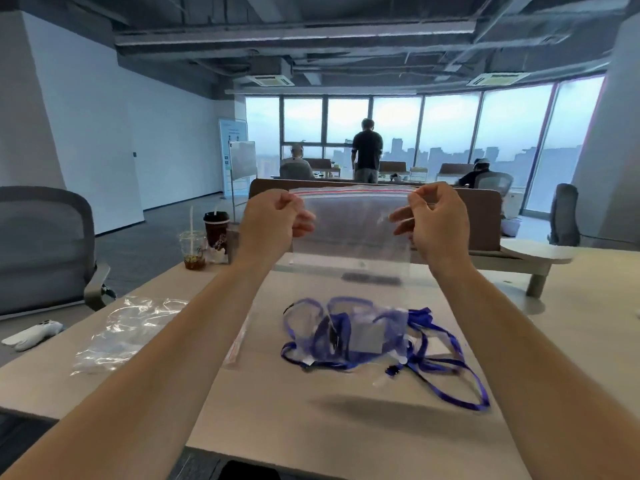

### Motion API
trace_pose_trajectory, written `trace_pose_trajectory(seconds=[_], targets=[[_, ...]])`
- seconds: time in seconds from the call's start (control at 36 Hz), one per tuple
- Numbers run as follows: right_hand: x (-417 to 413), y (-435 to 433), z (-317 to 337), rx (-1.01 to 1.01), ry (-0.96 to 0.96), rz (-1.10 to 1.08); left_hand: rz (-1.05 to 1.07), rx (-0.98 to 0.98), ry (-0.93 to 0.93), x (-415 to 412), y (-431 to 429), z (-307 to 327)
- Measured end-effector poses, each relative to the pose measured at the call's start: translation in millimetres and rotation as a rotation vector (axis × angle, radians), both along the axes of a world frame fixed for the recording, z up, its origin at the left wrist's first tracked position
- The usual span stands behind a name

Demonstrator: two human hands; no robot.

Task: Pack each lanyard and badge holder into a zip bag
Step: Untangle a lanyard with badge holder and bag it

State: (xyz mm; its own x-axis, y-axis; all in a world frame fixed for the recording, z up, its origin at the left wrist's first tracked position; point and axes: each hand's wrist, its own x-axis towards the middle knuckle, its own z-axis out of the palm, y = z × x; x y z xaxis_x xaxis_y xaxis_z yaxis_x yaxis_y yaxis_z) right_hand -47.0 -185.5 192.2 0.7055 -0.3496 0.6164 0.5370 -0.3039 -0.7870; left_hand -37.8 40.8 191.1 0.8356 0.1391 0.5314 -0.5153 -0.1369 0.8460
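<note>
Hands are raised above the pale wooden surface (311,427), and between them hangs a clear rectangular zip bag (351,233) with a red-and-blue seal strip along its top edge. The left hand (273,220) pinches the bag's top left corner between thumb and curled fingers. The right hand (434,223) pinches the top right corner the same way, so the strip is stretched taut and level from one to the other. The bag hangs flat and upright, and its lower edge is clear of the far part of the surface.

Below the held bag and nearer, a tangled heap of blue ribbon lanyards (446,362) lies on the surface with clear plastic badge holders (363,337) mixed in. The heap rests between the two forearms, closer to the right one and well apart from both hands. One loop trails out to the near right.

Just left of the heap, a second flat zip bag (239,344) with a red strip shows beside the left forearm. Farther left lies a crumpled pile of clear plastic bags (128,330), and a white game controller (34,336) sits near the left edge. At the far left corner stand a clear plastic cup with a straw (192,249) and a dark lidded cup (216,230). A grey office chair (41,247) stands at the left.
</note>
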Motion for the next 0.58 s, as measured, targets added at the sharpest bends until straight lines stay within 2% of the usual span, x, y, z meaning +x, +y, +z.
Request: trace_pose_trajectory(seconds=[0.22,0.58], targets=[[-39,-95,-8,-0.086,0.042,-0.312,-0.113,0.109,-0.007,-10,-94,-7],[-107,-244,-25,-0.062,0.102,-0.581,-0.283,0.183,-0.043,-28,-251,-21]])
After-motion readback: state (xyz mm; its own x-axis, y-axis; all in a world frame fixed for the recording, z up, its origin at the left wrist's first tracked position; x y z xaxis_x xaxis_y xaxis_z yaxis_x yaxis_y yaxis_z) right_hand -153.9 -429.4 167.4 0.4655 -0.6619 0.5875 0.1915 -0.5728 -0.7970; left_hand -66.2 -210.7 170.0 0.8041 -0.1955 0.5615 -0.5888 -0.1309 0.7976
